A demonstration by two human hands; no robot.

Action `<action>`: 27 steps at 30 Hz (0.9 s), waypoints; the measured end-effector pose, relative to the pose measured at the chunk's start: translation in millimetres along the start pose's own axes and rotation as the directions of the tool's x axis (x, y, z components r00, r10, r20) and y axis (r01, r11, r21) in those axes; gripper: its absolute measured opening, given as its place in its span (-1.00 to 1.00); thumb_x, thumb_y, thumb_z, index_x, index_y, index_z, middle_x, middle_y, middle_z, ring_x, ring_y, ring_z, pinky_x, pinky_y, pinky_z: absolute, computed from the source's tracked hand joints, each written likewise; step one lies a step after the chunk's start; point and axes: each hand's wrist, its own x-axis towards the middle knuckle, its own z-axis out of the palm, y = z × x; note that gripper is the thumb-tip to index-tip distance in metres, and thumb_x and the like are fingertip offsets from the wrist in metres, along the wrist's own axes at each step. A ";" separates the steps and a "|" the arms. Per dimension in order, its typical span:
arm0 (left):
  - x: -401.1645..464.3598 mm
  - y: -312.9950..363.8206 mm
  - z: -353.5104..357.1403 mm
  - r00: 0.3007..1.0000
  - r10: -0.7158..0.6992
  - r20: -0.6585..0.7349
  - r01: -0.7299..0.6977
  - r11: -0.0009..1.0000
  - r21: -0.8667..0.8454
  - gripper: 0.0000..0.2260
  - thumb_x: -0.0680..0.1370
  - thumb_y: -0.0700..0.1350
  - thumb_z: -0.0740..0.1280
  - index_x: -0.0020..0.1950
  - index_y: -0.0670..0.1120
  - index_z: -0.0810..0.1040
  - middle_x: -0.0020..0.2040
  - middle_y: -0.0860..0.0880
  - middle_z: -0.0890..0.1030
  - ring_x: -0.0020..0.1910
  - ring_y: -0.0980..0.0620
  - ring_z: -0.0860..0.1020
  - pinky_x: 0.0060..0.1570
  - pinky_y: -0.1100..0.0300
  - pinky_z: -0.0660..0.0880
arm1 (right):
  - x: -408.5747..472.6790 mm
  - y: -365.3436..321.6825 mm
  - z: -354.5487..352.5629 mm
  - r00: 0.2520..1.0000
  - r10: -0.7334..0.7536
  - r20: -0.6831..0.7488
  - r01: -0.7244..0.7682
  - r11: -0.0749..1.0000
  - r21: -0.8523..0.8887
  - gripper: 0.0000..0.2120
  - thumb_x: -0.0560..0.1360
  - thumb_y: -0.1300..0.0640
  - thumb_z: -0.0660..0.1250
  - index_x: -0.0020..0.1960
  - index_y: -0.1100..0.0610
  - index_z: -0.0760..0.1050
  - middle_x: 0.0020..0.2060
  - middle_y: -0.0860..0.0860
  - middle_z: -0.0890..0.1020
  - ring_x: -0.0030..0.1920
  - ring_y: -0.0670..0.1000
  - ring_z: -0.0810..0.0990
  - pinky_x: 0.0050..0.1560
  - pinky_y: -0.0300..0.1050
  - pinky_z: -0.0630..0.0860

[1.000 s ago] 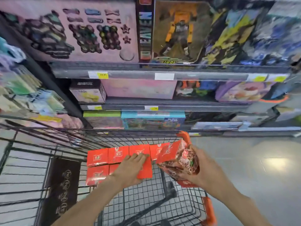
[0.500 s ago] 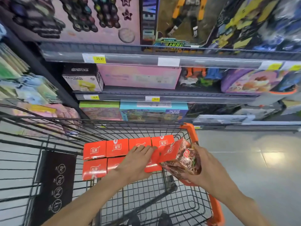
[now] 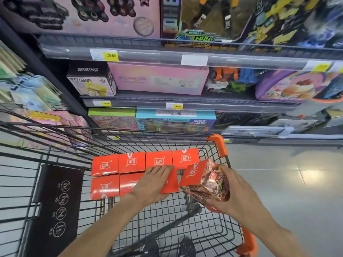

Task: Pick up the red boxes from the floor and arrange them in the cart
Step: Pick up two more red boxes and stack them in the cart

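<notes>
as "25.80" tags (image 3: 111, 55) hang, boxes (image 3: 131, 162) read "红派".

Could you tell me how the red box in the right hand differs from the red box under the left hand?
The box in the right hand is held tilted above the cart, outside the rows; the box under the left hand lies flat in the near row. The held box shows a red face and a pictured side; the pressed box shows only red. Both look alike in colour.
</notes>
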 end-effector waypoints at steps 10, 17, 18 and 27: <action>0.9 -4.7 59.6 0.994 -0.111 0.021 0.111 0.994 0.015 -0.09 0.49 0.06 0.49 0.63 -0.10 -0.02 0.65 -0.07 -0.04 0.61 -0.09 -0.16 0.55 -0.14 0.07 | 6.3 12.7 37.9 0.998 -0.027 0.053 0.027 1.000 -0.001 0.02 0.27 -0.33 0.55 0.54 -0.13 0.08 0.37 -0.17 0.41 0.38 -0.08 0.39 0.47 -0.01 0.34; -13.4 -4.8 26.1 0.997 -0.081 0.005 0.079 0.950 -0.303 -0.04 0.48 0.30 0.40 0.64 0.02 -0.12 0.64 0.03 0.00 0.60 0.09 -0.10 0.57 -0.07 0.01 | 10.3 8.8 51.6 0.997 -0.050 0.057 0.046 0.996 0.072 -0.02 0.29 -0.28 0.59 0.51 -0.18 0.08 0.31 -0.30 0.31 0.35 -0.25 0.23 0.52 -0.09 0.23; -14.0 -2.5 13.0 0.997 -0.069 0.016 0.070 0.928 -0.366 -0.02 0.46 0.33 0.40 0.64 0.07 -0.16 0.64 0.05 0.01 0.59 0.11 -0.06 0.57 -0.04 0.00 | 11.7 7.4 52.1 0.997 -0.052 0.057 0.047 0.996 0.081 -0.03 0.29 -0.29 0.59 0.50 -0.20 0.08 0.30 -0.33 0.28 0.34 -0.28 0.19 0.52 -0.08 0.19; 3.3 28.7 -60.9 0.992 0.124 -0.001 -0.109 0.876 -0.469 -0.11 0.42 0.38 0.42 0.59 0.21 0.01 0.54 0.20 0.21 0.47 0.26 0.22 0.47 0.11 0.27 | 19.8 0.2 52.6 0.992 -0.041 0.119 0.017 0.980 0.197 -0.01 0.27 -0.26 0.62 0.43 -0.42 0.00 0.26 -0.39 0.27 0.35 -0.23 0.26 0.50 0.03 0.29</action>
